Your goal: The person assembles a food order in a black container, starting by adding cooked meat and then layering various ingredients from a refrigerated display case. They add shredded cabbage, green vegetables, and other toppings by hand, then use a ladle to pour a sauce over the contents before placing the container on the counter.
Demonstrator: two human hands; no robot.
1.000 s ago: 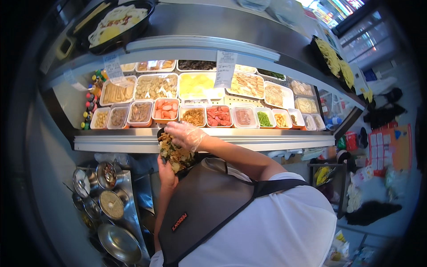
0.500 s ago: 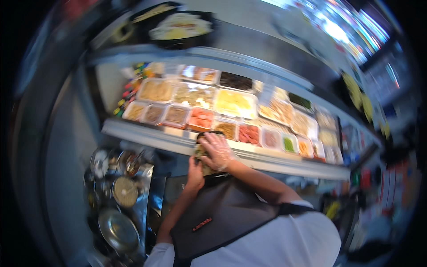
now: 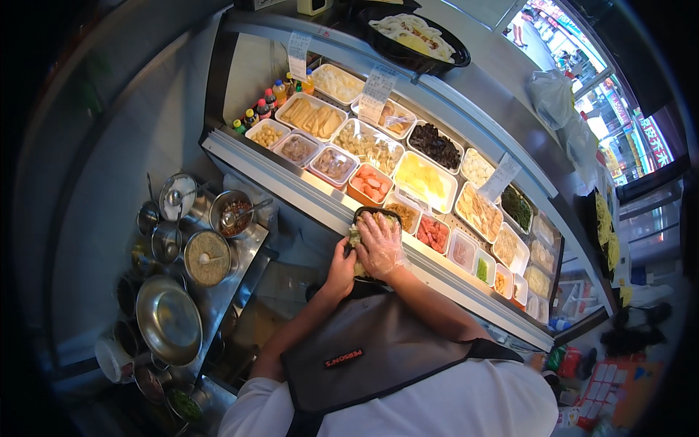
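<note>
A small black container (image 3: pixel 375 210) with pale green and yellowish food (image 3: pixel 354 237) in it is held in front of me, close to the front ledge of the display case. My left hand (image 3: pixel 339 271) wears no glove that I can see and grips the container's near left side. Over the top lies my right hand (image 3: pixel 381 244), in a clear plastic glove, palm down with fingers stretched out on the food. It covers much of the container.
Beyond my hands, a lit display case (image 3: pixel 291 178) holds trays of ingredients, such as yellow slices (image 3: pixel 424 180). On its top stands a black bowl of noodles (image 3: pixel 411 38). To the left, a metal shelf bears seasoning pots (image 3: pixel 207 256) with ladles and a steel basin (image 3: pixel 169 320).
The view has turned, so case and shelf sit differently in it, and the blur has gone. My hands remain on the container, the right one still flat on top.
</note>
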